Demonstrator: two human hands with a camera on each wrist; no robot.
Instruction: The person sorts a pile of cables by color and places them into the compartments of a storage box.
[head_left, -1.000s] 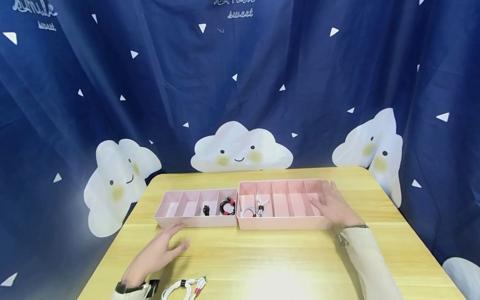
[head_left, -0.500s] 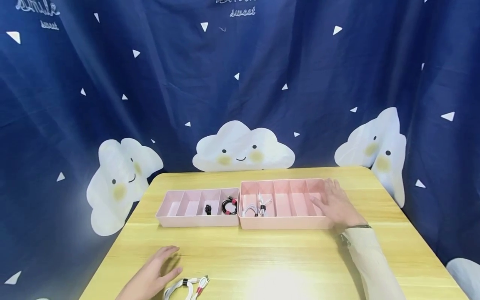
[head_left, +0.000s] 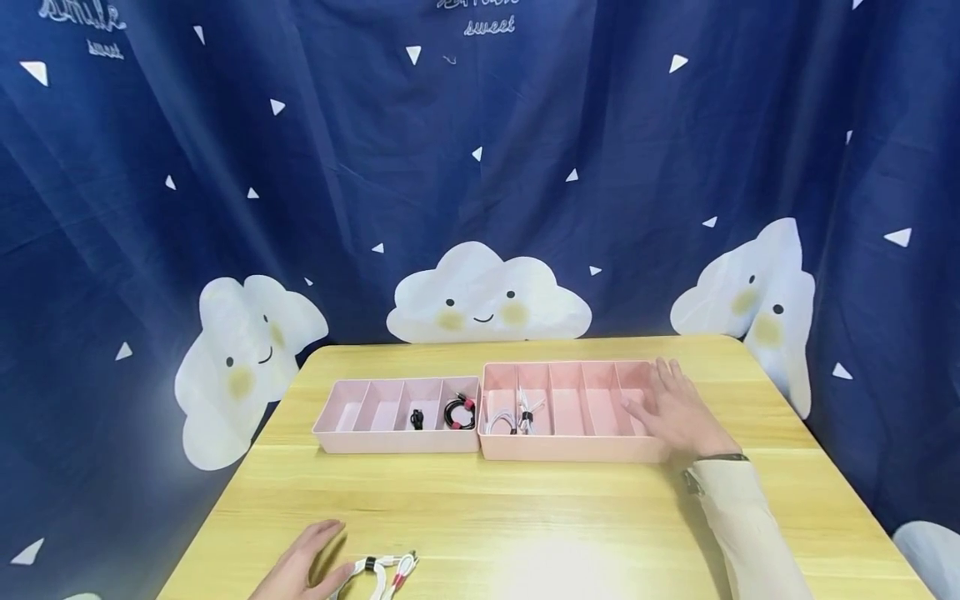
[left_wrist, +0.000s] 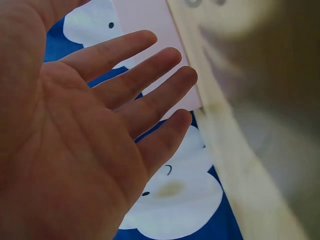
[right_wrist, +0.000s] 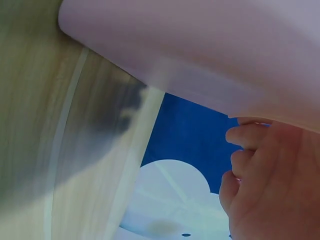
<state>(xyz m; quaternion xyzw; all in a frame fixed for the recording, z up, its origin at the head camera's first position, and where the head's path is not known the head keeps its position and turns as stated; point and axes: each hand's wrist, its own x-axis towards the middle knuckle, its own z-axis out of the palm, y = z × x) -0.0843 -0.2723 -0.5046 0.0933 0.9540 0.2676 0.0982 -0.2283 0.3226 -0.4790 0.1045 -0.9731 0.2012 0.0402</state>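
In the head view my left hand (head_left: 303, 567) is beside a white charging cable (head_left: 380, 577), coiled with a black tie, on the near left of the table. The thumb overlaps the coil's left edge. In the left wrist view the fingers (left_wrist: 160, 95) are spread and nearly straight. At the right end of a pink divided box (head_left: 570, 450) is my right hand (head_left: 678, 412), its thumb over the end compartment and its fingers along the outer end. The right wrist view shows these fingers beside the box wall (right_wrist: 200, 65). Two white cables (head_left: 527, 417) lie in the pink box's left compartments.
A pale lilac divided box (head_left: 397, 444) stands against the pink box's left side. Its two right compartments hold a small black cable (head_left: 417, 419) and a coiled black cable (head_left: 450, 414) with red ties. A navy cloud-print curtain (head_left: 480, 192) hangs behind the wooden table (head_left: 465, 508).
My left hand has moved back from the lilac box toward the near edge, down to the white cable. The right hand stays at the pink box's end.
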